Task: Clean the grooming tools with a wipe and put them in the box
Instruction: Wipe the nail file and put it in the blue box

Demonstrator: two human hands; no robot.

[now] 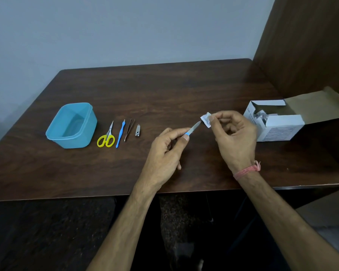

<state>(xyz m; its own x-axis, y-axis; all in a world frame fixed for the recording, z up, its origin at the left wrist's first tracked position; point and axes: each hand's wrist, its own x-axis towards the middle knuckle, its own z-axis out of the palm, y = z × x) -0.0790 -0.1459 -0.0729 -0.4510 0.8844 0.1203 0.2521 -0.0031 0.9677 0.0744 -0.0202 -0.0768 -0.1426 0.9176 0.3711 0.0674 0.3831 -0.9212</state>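
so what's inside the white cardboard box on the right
The open white cardboard box at the table's right shows crumpled white packets near its opening. How many there are, and anything deeper inside, is hidden by the box walls and shadow.
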